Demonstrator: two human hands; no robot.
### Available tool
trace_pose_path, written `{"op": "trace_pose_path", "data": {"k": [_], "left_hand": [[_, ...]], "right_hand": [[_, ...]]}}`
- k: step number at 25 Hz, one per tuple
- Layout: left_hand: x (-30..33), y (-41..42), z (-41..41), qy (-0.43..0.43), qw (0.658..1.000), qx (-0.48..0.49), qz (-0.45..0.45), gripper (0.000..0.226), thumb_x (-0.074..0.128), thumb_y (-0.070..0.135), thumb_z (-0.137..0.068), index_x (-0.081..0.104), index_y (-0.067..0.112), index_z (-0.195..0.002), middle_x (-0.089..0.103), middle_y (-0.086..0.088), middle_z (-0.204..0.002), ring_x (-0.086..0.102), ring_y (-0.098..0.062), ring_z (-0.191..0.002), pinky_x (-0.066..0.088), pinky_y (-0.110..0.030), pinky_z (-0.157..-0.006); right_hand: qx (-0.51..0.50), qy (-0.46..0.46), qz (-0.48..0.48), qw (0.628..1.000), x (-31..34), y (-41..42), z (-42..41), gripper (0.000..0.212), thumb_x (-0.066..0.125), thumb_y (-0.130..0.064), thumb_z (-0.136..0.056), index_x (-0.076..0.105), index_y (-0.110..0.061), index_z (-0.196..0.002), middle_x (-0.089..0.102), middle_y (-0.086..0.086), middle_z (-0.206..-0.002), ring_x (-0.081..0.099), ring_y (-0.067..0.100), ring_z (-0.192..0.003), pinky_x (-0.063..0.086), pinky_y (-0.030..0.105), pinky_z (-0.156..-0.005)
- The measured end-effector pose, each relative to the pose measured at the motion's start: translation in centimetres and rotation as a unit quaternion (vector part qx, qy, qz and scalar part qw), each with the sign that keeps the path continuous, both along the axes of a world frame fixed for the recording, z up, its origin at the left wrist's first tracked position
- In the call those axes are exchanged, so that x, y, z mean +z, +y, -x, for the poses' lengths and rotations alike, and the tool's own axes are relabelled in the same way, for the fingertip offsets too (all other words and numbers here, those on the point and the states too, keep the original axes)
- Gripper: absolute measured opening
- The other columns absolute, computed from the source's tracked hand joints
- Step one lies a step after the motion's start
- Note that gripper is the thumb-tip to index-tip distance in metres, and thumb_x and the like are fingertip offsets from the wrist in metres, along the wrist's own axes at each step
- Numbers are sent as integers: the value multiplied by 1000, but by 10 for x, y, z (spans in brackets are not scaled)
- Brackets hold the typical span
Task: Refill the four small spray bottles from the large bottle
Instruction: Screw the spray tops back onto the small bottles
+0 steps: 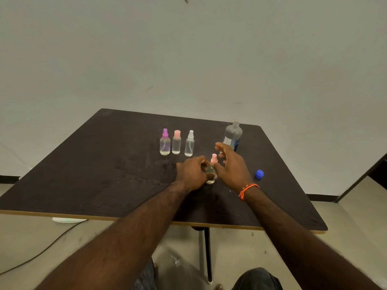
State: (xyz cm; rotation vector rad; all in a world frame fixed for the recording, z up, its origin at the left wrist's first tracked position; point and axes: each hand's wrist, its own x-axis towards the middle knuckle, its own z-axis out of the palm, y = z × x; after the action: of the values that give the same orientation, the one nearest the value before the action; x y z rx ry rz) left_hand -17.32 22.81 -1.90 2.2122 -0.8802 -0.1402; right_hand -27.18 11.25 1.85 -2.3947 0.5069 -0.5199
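Small spray bottle with the pale pink pump top (212, 168) stands upright on the dark table (104, 164), near the middle and closer to the person than the others; its clear body is mostly hidden by fingers, with only the pink nozzle and the pale base showing. The left hand (193, 174) curls around that body and grips it. The right hand (229, 164) sits just beside the bottle on its right, fingers spread and relaxed, gripping nothing, the thumb close to the pink top; whether it touches cannot be told. An orange wristband (247, 190) circles the right wrist. Farther back, three more clear bottles stand in a row: the purple-topped bottle (165, 143) on the left, the pink-capped bottle (176, 143) in the middle, and the white-topped bottle (189, 144) on the right, each holding clear liquid. The large bottle (232, 136) stands uncapped at the far right, grey-looking with a label partly blue. Its blue cap (259, 174) lies on the table well to the right of the hands.
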Motion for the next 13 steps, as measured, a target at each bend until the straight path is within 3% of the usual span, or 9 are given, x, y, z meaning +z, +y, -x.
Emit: {"op": "trace_pose_path", "data": {"k": [3, 6, 8, 11, 13], "left_hand": [[-1, 0, 1, -9, 1000, 5, -7, 34, 83, 51, -78, 57, 34, -91, 68, 13, -96, 61, -10, -95, 32, -38, -86], [-2, 1, -1, -14, 1000, 4, -9, 35, 83, 52, -77, 54, 35, -86, 64, 15, -89, 59, -9, -91, 36, -39, -88], [-3, 0, -2, -13, 1000, 2, -3, 33, 83, 51, -76, 56, 35, -83, 65, 15, -85, 61, -9, -90, 40, -42, -91], [-7, -2, -3, -4, 1000, -1, 2, 29, 83, 49, -74, 61, 32, -84, 69, 14, -84, 65, -11, -90, 44, -45, -96], [-8, -2, -5, 4, 1000, -5, 5, 34, 85, 50, -73, 58, 32, -82, 67, 15, -84, 65, -10, -88, 48, -49, -95]], "right_hand": [[-8, -23, -18, 1000, 1, 1, 0, 50, 65, -12, -93, 49, -21, -141, 67, 3, -122, 64, 12, -108, 52, 30, -97], [-57, -51, -44, 996, -1, 3, -1, 42, 76, -19, -87, 56, -21, -124, 66, -9, -94, 65, 6, -85, 58, 32, -86], [-71, -43, -54, 995, -3, 4, -1, 48, 83, -24, -80, 54, -22, -118, 65, -7, -87, 65, 7, -81, 58, 35, -82], [-33, -12, -68, 997, -6, 2, 2, 71, 85, -31, -76, 45, -23, -135, 63, -7, -112, 62, 10, -97, 55, 32, -90], [3, -26, -68, 997, -4, -1, 2, 70, 76, -29, -86, 40, -23, -145, 61, -4, -127, 60, 10, -109, 51, 28, -94]]}}
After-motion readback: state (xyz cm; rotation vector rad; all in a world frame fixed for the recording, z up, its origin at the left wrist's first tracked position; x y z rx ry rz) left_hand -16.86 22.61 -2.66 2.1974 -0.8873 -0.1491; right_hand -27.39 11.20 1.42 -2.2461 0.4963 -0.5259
